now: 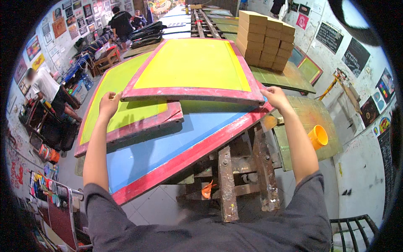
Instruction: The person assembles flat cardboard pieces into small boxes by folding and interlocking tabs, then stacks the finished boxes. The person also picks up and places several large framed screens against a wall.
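Hands: L. hand [108, 105] has fingers curled, apparently pinching the near L. corner of the top frame [193, 65]. R. hand [277, 98] pinches the near R. corner btwn thumb & fingers; exact thumb contact on L. side unclear.

Top frame: yellow sheet, red-painted border, uppermost of the pile, near edge facing the wearer. Near edge appears clear of the frames below; whether the far edge bears on anything can't be confirmed.

Handling (est.): border prob. stiff, light to mod. wt. but wide, so awkward for one hand. Sheet likely thin & taut, poss. easily dented or torn; no pressing there. Smooth paint may be a bit slippery. Rec. grip: border only, one hand per side, at corners or mid-side, thumbs on top, fingers under.

Below, to L.: green-yellow frame [130, 115], red border, scuffed near corner. Underneath: blue frame [172, 145], set at an angle, its near R. edge over a stained brown stand [228, 185].

R. side: brush [273, 122] w/ pale bristles, near the blue frame; yellow cup [317, 137] on a green board [304, 122].

Beyond: stacked brown boxes [262, 42], R. of the top frame.
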The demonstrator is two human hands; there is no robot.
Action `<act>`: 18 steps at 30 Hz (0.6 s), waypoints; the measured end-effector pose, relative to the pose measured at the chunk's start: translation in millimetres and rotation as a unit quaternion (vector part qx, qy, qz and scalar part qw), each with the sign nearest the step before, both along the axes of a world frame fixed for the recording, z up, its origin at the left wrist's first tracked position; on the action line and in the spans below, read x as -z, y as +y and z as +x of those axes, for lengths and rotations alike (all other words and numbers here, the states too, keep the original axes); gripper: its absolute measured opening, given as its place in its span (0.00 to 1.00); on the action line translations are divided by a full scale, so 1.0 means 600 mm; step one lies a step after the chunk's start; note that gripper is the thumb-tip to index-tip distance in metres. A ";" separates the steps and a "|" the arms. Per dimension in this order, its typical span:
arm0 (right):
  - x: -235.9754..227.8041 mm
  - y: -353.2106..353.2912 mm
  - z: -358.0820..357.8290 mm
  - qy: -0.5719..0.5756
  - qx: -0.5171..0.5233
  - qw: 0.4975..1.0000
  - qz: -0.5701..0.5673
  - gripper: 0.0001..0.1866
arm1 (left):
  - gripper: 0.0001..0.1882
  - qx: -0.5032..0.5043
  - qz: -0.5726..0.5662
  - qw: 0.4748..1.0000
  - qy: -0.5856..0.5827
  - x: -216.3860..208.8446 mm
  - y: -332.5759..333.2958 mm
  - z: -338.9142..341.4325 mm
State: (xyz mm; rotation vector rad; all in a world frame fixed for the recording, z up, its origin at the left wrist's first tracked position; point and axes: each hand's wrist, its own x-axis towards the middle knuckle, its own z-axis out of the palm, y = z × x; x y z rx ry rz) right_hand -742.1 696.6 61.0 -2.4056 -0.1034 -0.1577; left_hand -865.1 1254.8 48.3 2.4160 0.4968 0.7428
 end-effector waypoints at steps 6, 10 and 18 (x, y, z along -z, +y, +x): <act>-0.007 0.060 0.046 0.114 0.097 0.988 -0.039 0.26 | 0.28 -0.027 -0.083 0.974 0.211 0.002 0.045 0.130; -0.012 0.077 0.050 0.134 0.111 0.985 0.018 0.30 | 0.29 0.014 -0.128 0.956 0.264 -0.006 0.039 0.162; 0.062 0.036 0.138 0.265 0.091 0.943 0.179 0.25 | 0.25 0.138 -0.349 0.860 0.347 -0.032 -0.015 0.181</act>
